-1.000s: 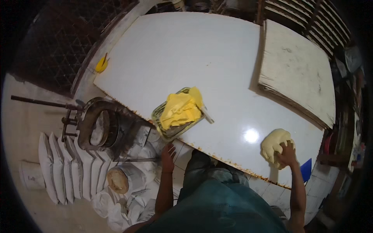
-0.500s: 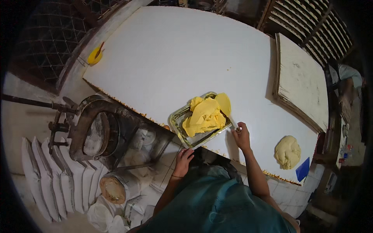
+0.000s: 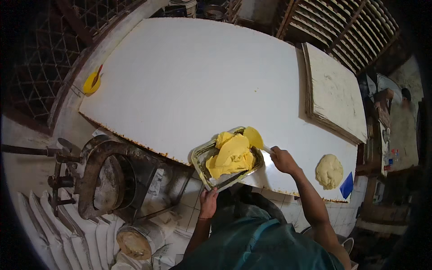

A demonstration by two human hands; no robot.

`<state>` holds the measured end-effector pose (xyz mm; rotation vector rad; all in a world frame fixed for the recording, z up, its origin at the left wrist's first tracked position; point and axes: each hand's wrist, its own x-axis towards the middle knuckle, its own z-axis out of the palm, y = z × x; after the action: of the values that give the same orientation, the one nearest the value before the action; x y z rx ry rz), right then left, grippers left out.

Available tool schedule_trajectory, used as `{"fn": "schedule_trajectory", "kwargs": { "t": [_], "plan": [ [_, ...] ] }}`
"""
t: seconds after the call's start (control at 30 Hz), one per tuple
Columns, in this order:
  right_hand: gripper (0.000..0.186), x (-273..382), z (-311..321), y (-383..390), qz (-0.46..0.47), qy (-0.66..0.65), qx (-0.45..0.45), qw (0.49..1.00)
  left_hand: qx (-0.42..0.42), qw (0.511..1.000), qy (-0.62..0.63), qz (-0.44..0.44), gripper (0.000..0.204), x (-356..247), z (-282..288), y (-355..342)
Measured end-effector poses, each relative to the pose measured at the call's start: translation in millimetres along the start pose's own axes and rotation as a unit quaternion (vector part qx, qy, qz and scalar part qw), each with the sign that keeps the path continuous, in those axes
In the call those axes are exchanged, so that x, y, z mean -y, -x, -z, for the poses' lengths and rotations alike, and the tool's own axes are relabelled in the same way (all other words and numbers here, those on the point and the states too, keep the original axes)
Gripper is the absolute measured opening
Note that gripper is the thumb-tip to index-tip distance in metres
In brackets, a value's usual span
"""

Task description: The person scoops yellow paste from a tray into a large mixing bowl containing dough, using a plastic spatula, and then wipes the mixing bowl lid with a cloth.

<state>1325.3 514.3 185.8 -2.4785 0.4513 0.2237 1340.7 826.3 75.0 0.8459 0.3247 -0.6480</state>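
My left hand [image 3: 208, 202] is closed on the near rim of a shallow metal tray [image 3: 202, 164] at the table's front edge. The tray holds a soft, bright yellow mass [image 3: 231, 155]. My right hand [image 3: 280, 157] grips the pale handle of a spatula [image 3: 253, 136], whose yellow blade rests at the tray's far right corner, against the yellow mass. To the right of that hand a rounded lump of pale dough [image 3: 329, 171] lies on the white tabletop [image 3: 198, 81], beside a flat blue scraper [image 3: 346, 185].
A stack of pale boards [image 3: 335, 94] lies at the table's right. A yellow dish [image 3: 90, 83] with a red-handled tool sits beyond its left end. Below left stand a dark iron machine [image 3: 92, 180] and several white sacks [image 3: 40, 229]. A slatted rack [image 3: 337, 31] stands behind.
My right hand has left the dough, moved left and taken hold of the spatula handle. My left hand has come up onto the tray's near rim.
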Motion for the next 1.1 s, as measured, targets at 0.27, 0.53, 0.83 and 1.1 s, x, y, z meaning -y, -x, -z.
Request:
{"fn": "schedule_trajectory", "kwargs": {
  "t": [0.27, 0.53, 0.83, 1.1],
  "plan": [
    [0.028, 49.7, 58.5, -45.5, 0.032, 0.179, -0.025, 0.983, 0.041, 0.998, 0.033, 0.016, 0.04, 0.4, 13.6, -13.8],
    [0.033, 54.0, 58.6, -134.0, 0.079, 0.208, 0.113, 0.968, 0.056, 0.998, 0.015, 0.006, 0.041, 0.4, 14.8, -19.2],
    [0.037, 27.2, 48.1, -161.3, 0.168, 0.131, 0.16, 0.964, 0.047, 0.997, 0.02, -0.065, 0.042, -4.4, 15.5, -19.8],
    [0.041, 44.4, 34.3, -164.8, 0.22, 0.054, 0.19, 0.955, 0.089, 0.99, 0.094, -0.058, 0.06, -7.9, 17.7, -21.6]
  ]
}}
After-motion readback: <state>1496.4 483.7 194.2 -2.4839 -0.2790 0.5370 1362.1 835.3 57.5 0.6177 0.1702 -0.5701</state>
